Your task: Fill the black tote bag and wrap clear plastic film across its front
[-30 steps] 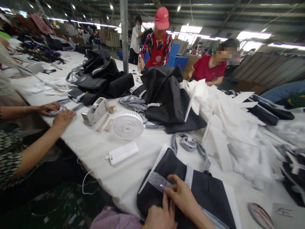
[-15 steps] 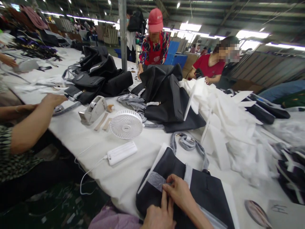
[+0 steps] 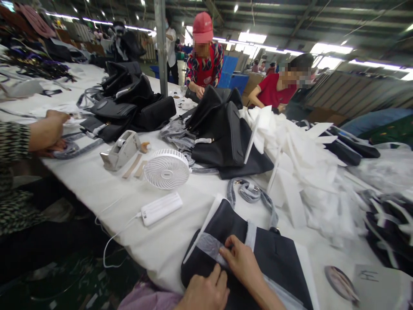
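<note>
A black bag (image 3: 274, 254) lies flat on the white-covered table in front of me, with a white sheet showing along its edges. A clear plastic strip (image 3: 209, 246) crosses its left part, and my right hand (image 3: 240, 258) pinches at that strip's right end, thumb and forefinger close together. Just below and to the left, my left hand (image 3: 206, 289) rests on the bag with its fingers curled in; what they hold, if anything, is hidden. The plastic-wrapped strap (image 3: 250, 193) lies coiled beyond the bag, and a pale band (image 3: 251, 234) goes over its top edge.
A white fan (image 3: 167, 169), a white power bank (image 3: 161, 209) with a cable and a tape dispenser (image 3: 121, 150) stand left. Black bags (image 3: 222, 137) and white foam sheets (image 3: 293, 159) are heaped beyond. Co-workers sit or stand around; one co-worker's hand (image 3: 48, 129) is far left.
My left hand's stretched fingers have curled and drawn back from the strip. My right hand stays at the strip. The left co-worker's arms moved left; the one in the red cap shifted a hand.
</note>
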{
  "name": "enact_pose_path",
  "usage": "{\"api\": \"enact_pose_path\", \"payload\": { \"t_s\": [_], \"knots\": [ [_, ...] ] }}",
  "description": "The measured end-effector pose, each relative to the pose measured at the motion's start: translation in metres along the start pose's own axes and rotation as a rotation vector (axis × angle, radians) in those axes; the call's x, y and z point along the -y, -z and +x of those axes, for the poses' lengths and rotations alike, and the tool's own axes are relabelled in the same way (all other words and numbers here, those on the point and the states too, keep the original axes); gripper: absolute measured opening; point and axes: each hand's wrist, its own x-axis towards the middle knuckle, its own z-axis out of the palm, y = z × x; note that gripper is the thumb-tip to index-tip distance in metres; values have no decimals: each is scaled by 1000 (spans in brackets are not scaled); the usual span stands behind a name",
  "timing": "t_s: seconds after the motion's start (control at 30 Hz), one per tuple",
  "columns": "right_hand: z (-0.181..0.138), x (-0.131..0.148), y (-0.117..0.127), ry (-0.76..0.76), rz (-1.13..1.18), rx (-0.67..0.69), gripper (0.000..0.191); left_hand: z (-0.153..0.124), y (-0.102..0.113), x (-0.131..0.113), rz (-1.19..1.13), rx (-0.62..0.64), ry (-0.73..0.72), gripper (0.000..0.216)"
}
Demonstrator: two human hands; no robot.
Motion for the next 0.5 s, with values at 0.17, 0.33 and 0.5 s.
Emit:
{"api": "enact_pose_path", "payload": {
  "t_s": [0.17,0.33,0.5],
  "knots": [
    [-8,-3,-7,0,-119,-10,7,-2,14,15,37,-308,-125,46],
    [-17,-9,-3,-13,-154,-6,9,2,12,23,171,-265,-122,65],
    [-27,-23,10,-85,-122,-12,10,-1,3,19,213,-259,-110,62]
  ]
}}
